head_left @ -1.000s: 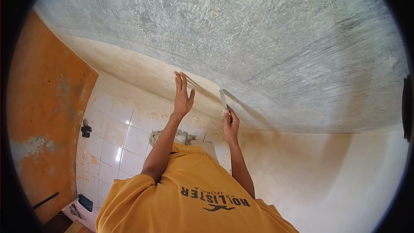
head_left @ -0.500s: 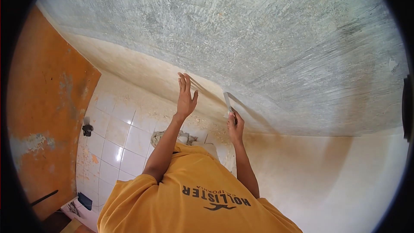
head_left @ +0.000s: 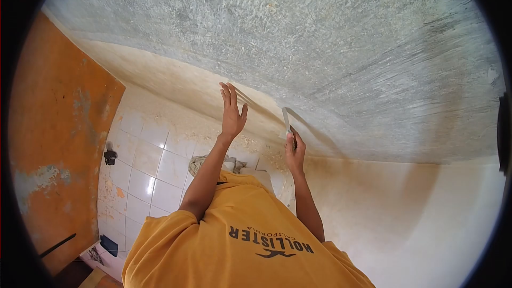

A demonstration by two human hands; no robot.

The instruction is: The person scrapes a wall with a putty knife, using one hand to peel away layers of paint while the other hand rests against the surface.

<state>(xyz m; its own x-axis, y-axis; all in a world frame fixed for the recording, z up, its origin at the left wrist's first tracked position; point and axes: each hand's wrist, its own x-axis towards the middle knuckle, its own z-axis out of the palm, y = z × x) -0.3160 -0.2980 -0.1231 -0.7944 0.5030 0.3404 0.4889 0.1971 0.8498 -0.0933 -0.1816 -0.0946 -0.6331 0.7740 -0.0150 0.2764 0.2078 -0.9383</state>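
Observation:
My right hand (head_left: pixel 295 153) is closed round the handle of a scraper (head_left: pixel 287 119). Its metal blade points up at the wall, with the tip right by the line where the grey scraped surface (head_left: pixel 298 32) meets the cream paint (head_left: pixel 170 74). To the left, my left hand (head_left: pixel 233 114) is raised with fingers stretched out, empty, its fingertips close to the cream part of the wall. Both hands cast shadows on the wall.
An orange wall (head_left: pixel 64 117) with peeled patches stands at the left. White floor tiles (head_left: pixel 165 170) lie below, with flakes scattered along the wall's foot. A crumpled cloth (head_left: pixel 198 164) is on the floor, and a small black object (head_left: pixel 110 156) sits near the orange wall.
My right hand and the scraper have moved slightly up and to the right along the wall. My left hand has risen a little, its fingers still stretched out.

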